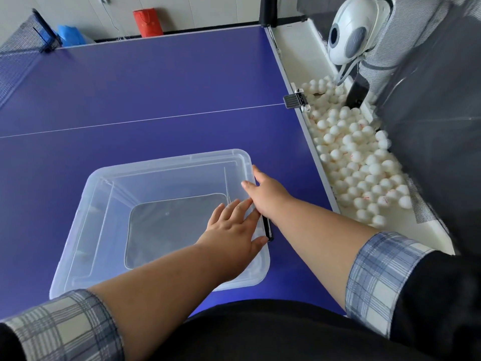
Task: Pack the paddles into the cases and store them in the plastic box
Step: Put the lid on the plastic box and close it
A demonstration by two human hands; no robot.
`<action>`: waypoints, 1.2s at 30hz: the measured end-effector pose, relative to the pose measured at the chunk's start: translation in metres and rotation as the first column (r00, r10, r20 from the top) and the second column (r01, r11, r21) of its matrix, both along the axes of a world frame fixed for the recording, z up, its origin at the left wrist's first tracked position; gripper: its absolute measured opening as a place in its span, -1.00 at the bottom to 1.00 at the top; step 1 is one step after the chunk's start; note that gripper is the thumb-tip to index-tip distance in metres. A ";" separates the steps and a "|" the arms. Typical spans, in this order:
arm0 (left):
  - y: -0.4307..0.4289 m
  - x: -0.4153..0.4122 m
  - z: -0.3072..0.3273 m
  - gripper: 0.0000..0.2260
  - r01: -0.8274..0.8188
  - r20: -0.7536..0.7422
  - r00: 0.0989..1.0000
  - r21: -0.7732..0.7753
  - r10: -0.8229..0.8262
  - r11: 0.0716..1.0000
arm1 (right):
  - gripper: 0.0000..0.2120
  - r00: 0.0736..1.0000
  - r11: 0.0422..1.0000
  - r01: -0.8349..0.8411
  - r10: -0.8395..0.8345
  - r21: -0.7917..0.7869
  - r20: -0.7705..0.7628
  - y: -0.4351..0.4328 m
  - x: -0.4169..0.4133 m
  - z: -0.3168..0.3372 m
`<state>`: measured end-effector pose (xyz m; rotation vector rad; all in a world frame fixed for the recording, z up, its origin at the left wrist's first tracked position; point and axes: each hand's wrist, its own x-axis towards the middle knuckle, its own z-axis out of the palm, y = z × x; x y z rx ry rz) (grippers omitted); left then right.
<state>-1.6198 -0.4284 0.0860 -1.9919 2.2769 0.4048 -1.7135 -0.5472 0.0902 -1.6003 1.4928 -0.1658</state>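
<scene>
1. The clear, translucent plastic storage box [161, 222] with rounded corners sits on the blue table-tennis table [156, 95], at about 6 o'clock of the table area in view, near the person's body. It appears to carry a clear lid on top, with a raised rectangular panel at its middle; what lies inside is too blurred to tell.
2. A thin black bar [267, 227] shows at the box's 3 o'clock rim; I cannot tell what it is.
3. The left hand [234, 230] lies flat on the box top toward its 3 o'clock side, fingers spread and holding nothing.
4. The right hand [265, 194] rests on the box's 3 o'clock edge, fingers extended along the rim, thumb over the top; it grips no separate item.
5. Both forearms wear rolled plaid cuffs [377, 277].
6. At 3 o'clock off the table, a white tray [294, 56] holds many white table-tennis balls [359, 162].
7. At 1 o'clock stands a white and grey ball machine [348, 35].
8. At 10 o'clock is the dark net [23, 50]; at 12 o'clock, a red bag [148, 22].
</scene>
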 end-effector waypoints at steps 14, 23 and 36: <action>-0.007 0.020 -0.005 -0.38 0.018 0.019 1.000 -0.054 -0.017 0.998 | -0.06 0.940 0.918 0.300 -0.331 0.259 0.084 0.011 -0.004 -0.008; -0.004 0.022 -0.018 -0.25 -0.110 -0.139 0.987 -0.184 0.084 0.977 | -0.62 0.928 0.950 0.277 -0.303 0.143 0.216 0.047 -0.016 0.000; -0.008 0.025 -0.016 -0.35 -0.011 -0.146 0.989 -0.117 -0.006 0.993 | -0.09 0.998 0.998 0.056 -0.056 -0.007 -0.029 0.065 -0.003 -0.001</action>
